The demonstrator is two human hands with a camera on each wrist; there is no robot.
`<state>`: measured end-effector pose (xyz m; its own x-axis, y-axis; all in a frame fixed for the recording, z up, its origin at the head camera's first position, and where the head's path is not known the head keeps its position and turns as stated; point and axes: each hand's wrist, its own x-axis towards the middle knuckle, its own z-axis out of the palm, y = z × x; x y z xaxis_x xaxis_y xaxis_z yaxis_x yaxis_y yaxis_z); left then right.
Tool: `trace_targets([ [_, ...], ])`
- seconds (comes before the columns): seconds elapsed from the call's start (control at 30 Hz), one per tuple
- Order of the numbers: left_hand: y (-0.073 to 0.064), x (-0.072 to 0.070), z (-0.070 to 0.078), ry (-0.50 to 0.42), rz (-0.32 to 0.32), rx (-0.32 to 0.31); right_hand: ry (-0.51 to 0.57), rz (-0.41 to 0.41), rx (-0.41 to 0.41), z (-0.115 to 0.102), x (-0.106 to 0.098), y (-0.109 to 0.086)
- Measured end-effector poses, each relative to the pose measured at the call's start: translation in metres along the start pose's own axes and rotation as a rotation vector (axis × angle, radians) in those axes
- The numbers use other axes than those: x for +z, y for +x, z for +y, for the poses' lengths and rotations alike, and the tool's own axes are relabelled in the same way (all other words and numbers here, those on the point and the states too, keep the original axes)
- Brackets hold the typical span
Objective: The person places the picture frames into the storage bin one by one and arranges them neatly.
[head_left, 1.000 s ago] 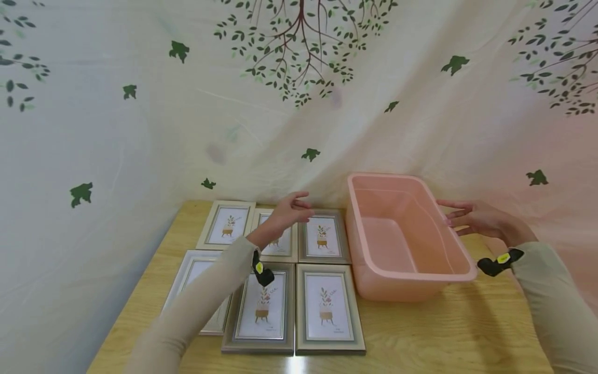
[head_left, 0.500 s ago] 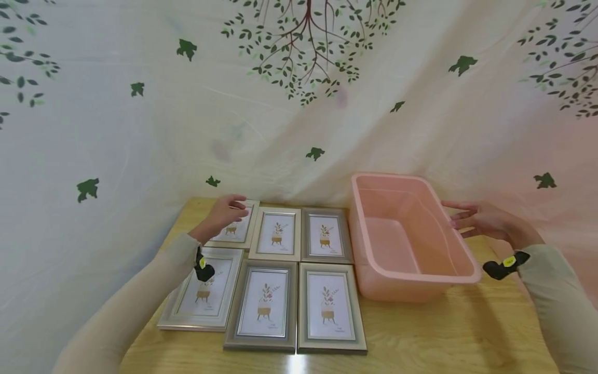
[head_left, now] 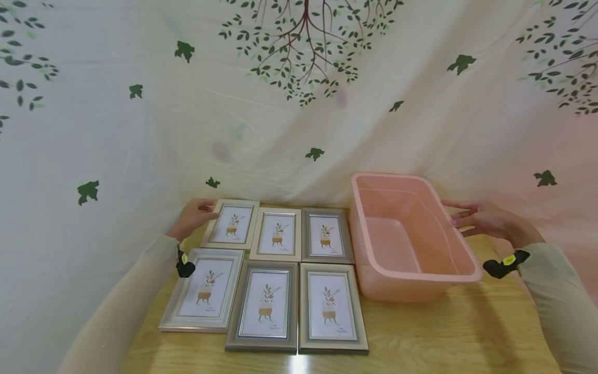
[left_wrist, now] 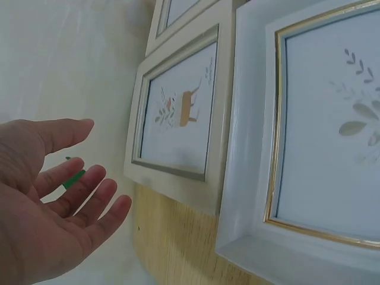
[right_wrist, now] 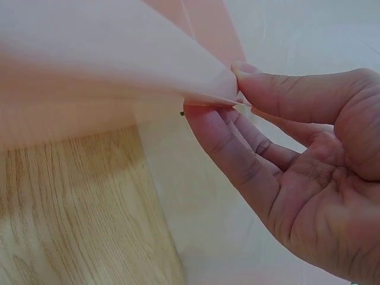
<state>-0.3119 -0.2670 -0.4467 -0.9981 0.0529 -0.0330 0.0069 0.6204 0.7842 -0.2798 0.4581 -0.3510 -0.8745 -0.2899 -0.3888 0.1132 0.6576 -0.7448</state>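
Observation:
My left hand is at the outer edge of the cream picture frame in the back left corner. In the left wrist view its fingers are loosely bent, with a gap between them and that frame; nothing is held. My right hand pinches the right rim of a pink plastic basin, thumb on the rim and fingers beneath it, as the right wrist view shows. The basin stands on the table with nothing inside. Nearest my left forearm lies a white-silver picture frame.
More frames lie flat in two rows: a cream frame, a grey-brown frame, a dark silver frame and a champagne frame. Behind the wooden table hangs a cloth with printed leaves.
My left hand has swept left across the back row of frames, from over the middle one to beyond the leftmost. My right hand has stayed at the basin's rim.

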Motion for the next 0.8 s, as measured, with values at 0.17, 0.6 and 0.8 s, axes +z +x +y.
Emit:
trace_targets([
  [0.17,0.005,-0.005,-0.016,-0.023,-0.047,-0.005,0.018,0.002,-0.005,0.001,0.0,0.0],
  [0.6,0.011,-0.004,-0.042,-0.119,-0.114,-0.133,0.012,0.015,-0.026,0.002,0.002,-0.001],
  [0.8,0.011,0.002,-0.048,-0.127,-0.131,-0.165,0.003,0.021,-0.019,0.0,0.002,-0.004],
])
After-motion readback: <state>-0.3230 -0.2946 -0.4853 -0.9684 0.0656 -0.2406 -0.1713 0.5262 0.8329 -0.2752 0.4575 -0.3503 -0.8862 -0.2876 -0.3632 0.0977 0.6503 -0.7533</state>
